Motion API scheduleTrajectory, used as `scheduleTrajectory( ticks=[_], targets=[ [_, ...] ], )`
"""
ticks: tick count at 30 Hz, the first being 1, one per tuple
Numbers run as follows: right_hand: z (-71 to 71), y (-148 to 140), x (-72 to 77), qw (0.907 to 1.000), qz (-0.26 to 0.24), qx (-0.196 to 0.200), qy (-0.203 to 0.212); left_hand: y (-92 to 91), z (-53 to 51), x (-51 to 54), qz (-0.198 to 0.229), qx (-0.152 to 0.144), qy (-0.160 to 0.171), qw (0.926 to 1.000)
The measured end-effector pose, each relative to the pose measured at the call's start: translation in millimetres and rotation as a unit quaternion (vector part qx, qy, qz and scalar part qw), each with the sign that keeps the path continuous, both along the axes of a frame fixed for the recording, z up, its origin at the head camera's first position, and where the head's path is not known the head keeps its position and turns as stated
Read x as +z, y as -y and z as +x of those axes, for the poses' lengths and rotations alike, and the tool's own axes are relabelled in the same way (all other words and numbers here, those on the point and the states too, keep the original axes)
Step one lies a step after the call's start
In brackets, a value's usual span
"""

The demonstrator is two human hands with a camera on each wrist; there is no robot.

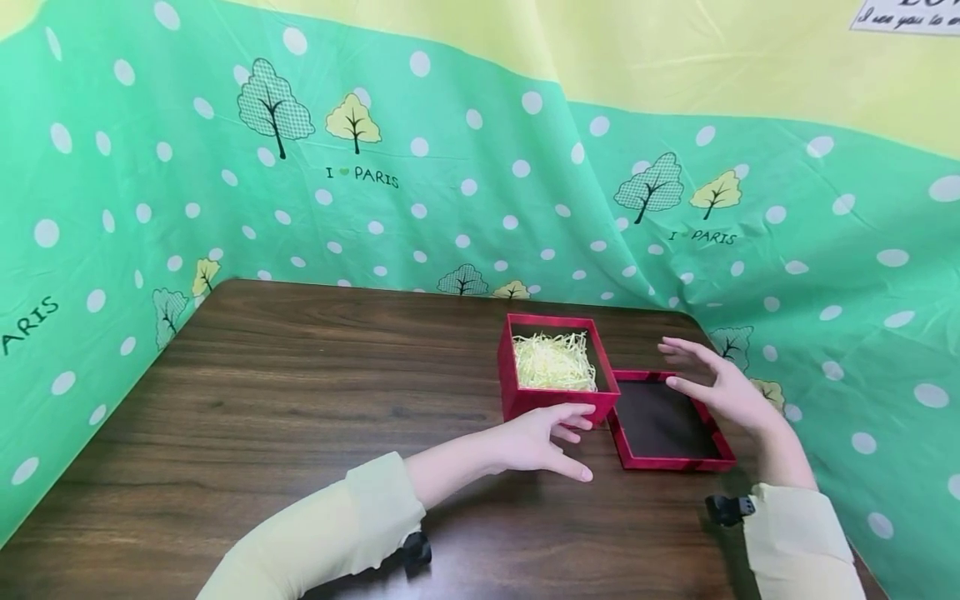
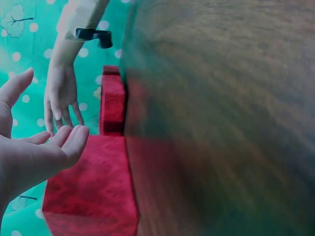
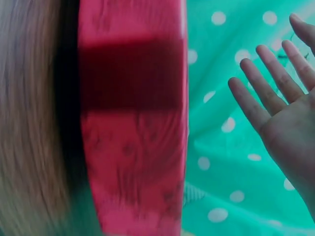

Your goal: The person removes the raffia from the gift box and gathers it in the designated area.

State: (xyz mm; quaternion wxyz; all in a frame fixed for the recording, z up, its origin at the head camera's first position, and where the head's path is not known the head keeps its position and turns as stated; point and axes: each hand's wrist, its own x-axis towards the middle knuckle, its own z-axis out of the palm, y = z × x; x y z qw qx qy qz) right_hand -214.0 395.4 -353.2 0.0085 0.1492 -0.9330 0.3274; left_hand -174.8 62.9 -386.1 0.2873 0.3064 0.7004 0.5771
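A red box [image 1: 558, 402], its top uncovered, stands on the table with pale yellow shredded paper [image 1: 553, 362] inside. Beside it on the right lies the red lid [image 1: 678, 463], its dark inner face up. In front of the box is my left hand [image 1: 543, 440], thumb spread from the fingers, holding nothing. The right hand [image 1: 723, 390] hovers over the lid's right side with its fingers loosely extended and nothing in them. In the left wrist view the box's patterned side [image 2: 93, 182] is below the left fingers. A side of the lid [image 3: 135, 147] fills the middle of the right wrist view.
The dark wooden table [image 1: 300, 417] stretches away to the left of the box. Green dotted cloth [image 1: 465, 200] hangs behind the table and along both sides. Each sleeve has a black device [image 1: 729, 509] at the wrist.
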Motion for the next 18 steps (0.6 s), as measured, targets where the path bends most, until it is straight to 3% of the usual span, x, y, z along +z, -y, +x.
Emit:
scheduleTrajectory(
  ticks=[4,8,12,18],
  targets=[
    [-2.0,14,-1.5,0.9990,-0.041,-0.011,0.015,10.7,-3.2,9.2,-0.010,-0.012,-0.038,0.9991],
    [-3.7,25,-4.3,0.9988,-0.049,0.000,-0.002,20.7,-6.7,18.7,-0.022,-0.014,-0.070,0.9972],
    [-4.5,36,-7.1,0.9987,-0.046,0.008,-0.019,30.8,-11.9,26.4,-0.034,-0.009,-0.090,0.9953],
    [-4.6,51,-12.8,0.9948,-0.101,0.005,0.010,45.5,-21.8,40.4,-0.065,0.013,-0.140,0.9879]
  ],
)
